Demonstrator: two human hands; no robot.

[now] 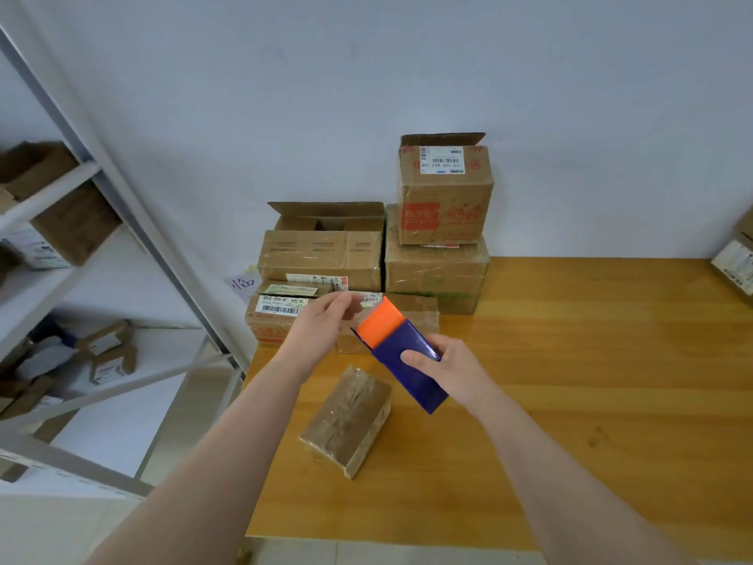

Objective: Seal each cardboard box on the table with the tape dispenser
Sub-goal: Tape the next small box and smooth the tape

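Observation:
My right hand [444, 371] grips a blue tape dispenser [401, 352] with an orange front part, held tilted in the air above the table. My left hand [326, 324] is raised just left of the dispenser's orange end, its thumb and fingers pinched at what looks like the clear tape end. Below both hands a small cardboard box [348, 420] lies on the wooden table [570, 381], its top flaps closed with clear tape over them. Neither hand touches this box.
Several cardboard boxes [322, 254] are stacked against the wall at the table's back left, two with open top flaps. Another box [735, 261] sits at the right edge. A white metal shelf [81, 246] with boxes stands to the left.

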